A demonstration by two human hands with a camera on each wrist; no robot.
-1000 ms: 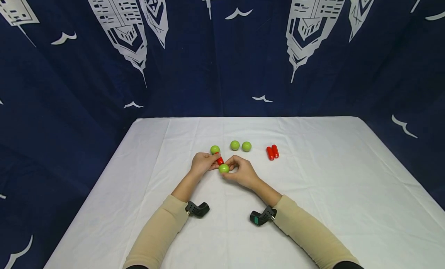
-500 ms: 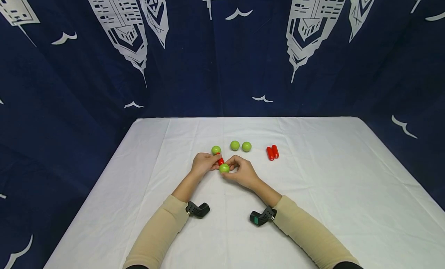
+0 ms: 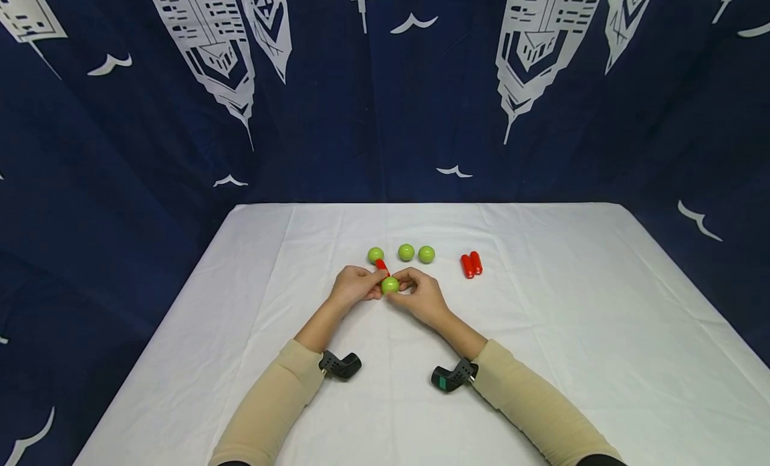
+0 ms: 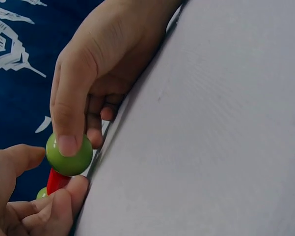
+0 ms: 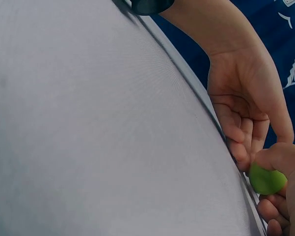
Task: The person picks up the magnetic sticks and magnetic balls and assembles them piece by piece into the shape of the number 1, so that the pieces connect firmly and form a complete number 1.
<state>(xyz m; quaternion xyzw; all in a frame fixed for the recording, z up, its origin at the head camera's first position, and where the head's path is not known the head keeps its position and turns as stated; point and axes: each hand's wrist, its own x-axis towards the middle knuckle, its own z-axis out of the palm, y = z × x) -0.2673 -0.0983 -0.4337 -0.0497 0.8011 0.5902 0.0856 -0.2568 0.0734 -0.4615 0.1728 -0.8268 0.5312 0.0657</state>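
Observation:
A glossy red rod (image 3: 381,265) with rounded ends lies between two green balls, one at either end. My left hand (image 3: 356,285) grips the rod from the left, its fingertips covering part of it. The near green ball (image 3: 390,285) is pinched by my right hand (image 3: 424,297), thumb in front. At the rod's far end the other green ball (image 3: 375,255) shows beyond the left fingertips. In the left wrist view the right thumb presses the near ball (image 4: 64,164), and the red rod (image 4: 56,181) shows just behind it. The right wrist view has the ball (image 5: 266,179) partly hidden by fingers.
Past the hands, a pair of green balls (image 3: 416,253) sits on the white-clothed table (image 3: 541,332). Two red rods (image 3: 472,264) lie side by side to their right. A dark blue patterned curtain (image 3: 385,118) hangs behind the table's back edge.
The two balls and the rod between them have shifted slightly away from the person and to the right. More of the rod's far part now shows past the left fingertips.

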